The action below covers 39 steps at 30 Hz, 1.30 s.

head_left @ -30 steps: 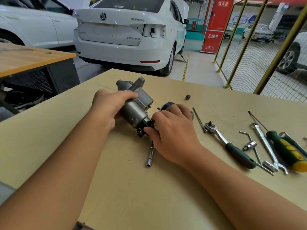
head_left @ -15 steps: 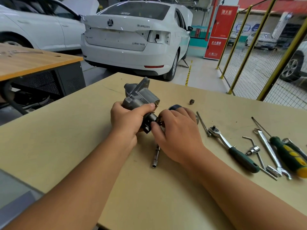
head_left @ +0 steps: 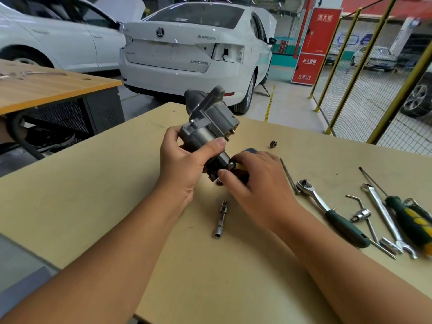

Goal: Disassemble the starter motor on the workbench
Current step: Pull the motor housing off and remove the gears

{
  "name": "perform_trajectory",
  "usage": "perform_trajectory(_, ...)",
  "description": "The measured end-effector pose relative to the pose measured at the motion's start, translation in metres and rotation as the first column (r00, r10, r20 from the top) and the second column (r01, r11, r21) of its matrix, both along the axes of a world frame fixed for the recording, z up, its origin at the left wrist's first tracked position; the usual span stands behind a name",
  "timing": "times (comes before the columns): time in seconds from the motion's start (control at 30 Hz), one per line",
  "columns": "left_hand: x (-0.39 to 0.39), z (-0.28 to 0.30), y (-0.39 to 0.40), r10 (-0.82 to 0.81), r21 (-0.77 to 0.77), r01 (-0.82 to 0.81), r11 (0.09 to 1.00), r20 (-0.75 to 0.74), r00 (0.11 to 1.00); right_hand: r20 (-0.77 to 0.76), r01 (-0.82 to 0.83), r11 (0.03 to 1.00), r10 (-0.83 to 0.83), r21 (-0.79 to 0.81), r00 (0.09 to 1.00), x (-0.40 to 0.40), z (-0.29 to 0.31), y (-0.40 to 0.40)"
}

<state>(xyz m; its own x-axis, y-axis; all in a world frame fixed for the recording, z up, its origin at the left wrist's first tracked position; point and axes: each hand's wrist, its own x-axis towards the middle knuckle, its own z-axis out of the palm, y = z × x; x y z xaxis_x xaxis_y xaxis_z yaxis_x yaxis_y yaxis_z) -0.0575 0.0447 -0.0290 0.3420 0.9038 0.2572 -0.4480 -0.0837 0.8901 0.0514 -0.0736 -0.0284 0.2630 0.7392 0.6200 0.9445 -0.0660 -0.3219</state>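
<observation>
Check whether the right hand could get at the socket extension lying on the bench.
Probably yes: the socket extension lies bare just beside the right hand, with nothing between, but its fingers are busy at the starter motor.

My left hand (head_left: 184,164) and right hand (head_left: 259,190) bare, no gloves; forearms bare, no sleeves, watch or rings in view.

White car (head_left: 187,54) boot reads "SUPERB" — red cabinet (head_left: 315,45), "119".
</observation>
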Motion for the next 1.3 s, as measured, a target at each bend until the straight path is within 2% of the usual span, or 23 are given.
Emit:
perform_trajectory(0.33,-0.007,0.006,-0.008,0.194,0.302,-0.152,0.941,-0.114,0.974,-0.046,0.021,1.000,-0.020,0.017,0.999,-0.001,0.000,0.005)
perform_trajectory(0.5,-0.009,0.008,-0.009,0.172,0.365,-0.135,0.921,-0.070,0.983,-0.089,-0.016,1.000,0.017,0.009,0.996,0.000,0.004,0.004)
perform_trajectory(0.67,-0.012,0.011,-0.009,0.162,0.475,-0.108,0.873,-0.075,0.984,-0.032,-0.034,0.996,0.031,-0.081,0.999,0.003,0.009,0.003)
perform_trajectory(0.77,-0.010,0.011,-0.013,0.222,0.533,-0.142,0.834,-0.088,0.971,-0.108,-0.021,0.999,0.016,-0.044,0.994,0.000,0.010,0.002)
perform_trajectory(0.9,-0.007,0.011,-0.013,0.324,0.499,-0.235,0.834,-0.098,0.941,-0.200,0.027,0.998,-0.038,-0.057,0.979,-0.006,0.014,0.003)
perform_trajectory(1.0,-0.009,0.010,-0.009,0.290,0.404,-0.232,0.885,-0.090,0.953,-0.282,-0.015,0.994,-0.016,-0.108,0.959,-0.004,0.021,0.003)
perform_trajectory(1.13,-0.013,0.011,-0.003,0.197,0.409,-0.140,0.902,-0.099,0.975,-0.223,-0.029,0.989,-0.005,-0.147,0.975,-0.006,0.020,0.001)
perform_trajectory(1.23,-0.010,0.012,-0.006,0.201,0.454,-0.139,0.880,-0.090,0.975,-0.175,-0.038,0.991,0.016,-0.125,0.984,-0.004,0.016,0.000)
perform_trajectory(1.3,-0.007,0.012,-0.007,0.200,0.410,-0.151,0.900,-0.080,0.976,-0.121,-0.019,0.995,0.007,-0.102,0.993,-0.002,0.013,0.000)
